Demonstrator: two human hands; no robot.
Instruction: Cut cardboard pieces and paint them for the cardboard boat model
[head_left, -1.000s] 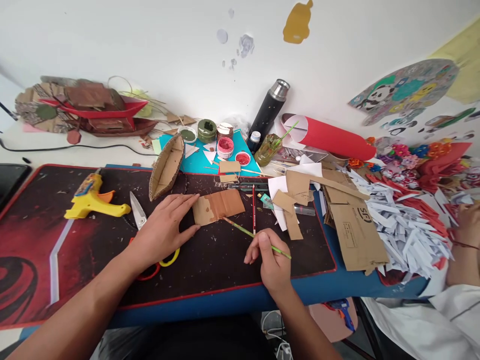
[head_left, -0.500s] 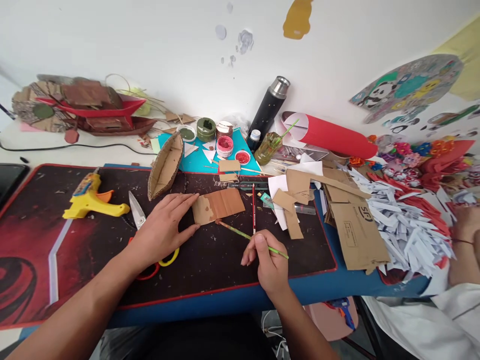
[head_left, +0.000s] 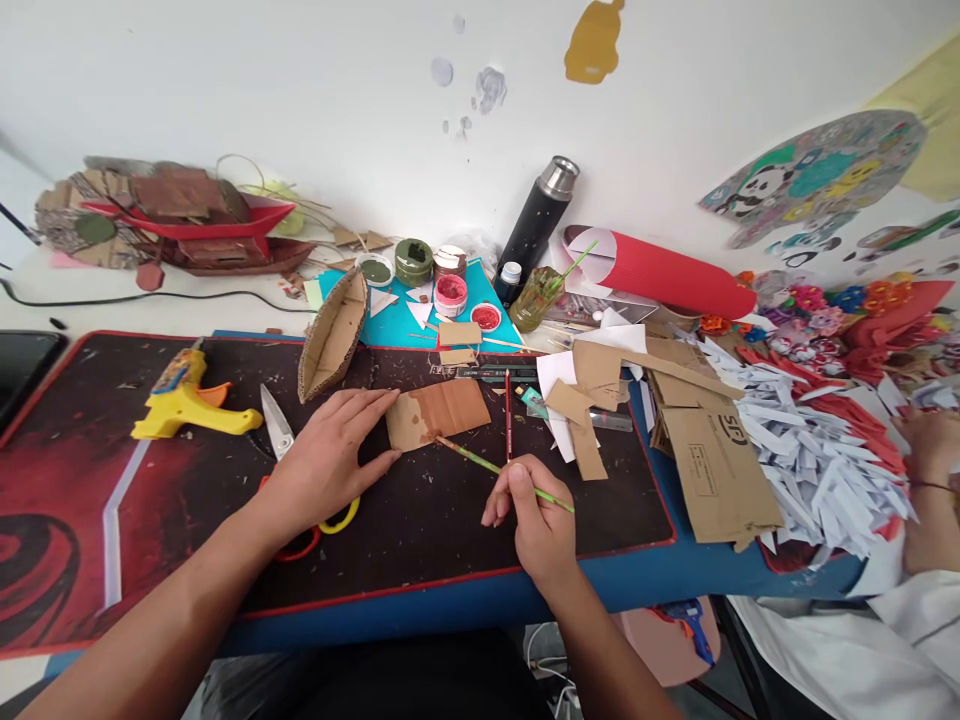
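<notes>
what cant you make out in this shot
Head view only.
- scissors: handles mostly under the left hand.
- paintbrush: middle hidden in the right hand.
- black ruler: print too small.
- another person's hand: cut by the right edge.

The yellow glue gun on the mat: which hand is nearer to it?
Left. The left hand lies flat just right of the yellow glue gun, past the scissors. The right hand, holding a paintbrush, is much farther right.
</notes>
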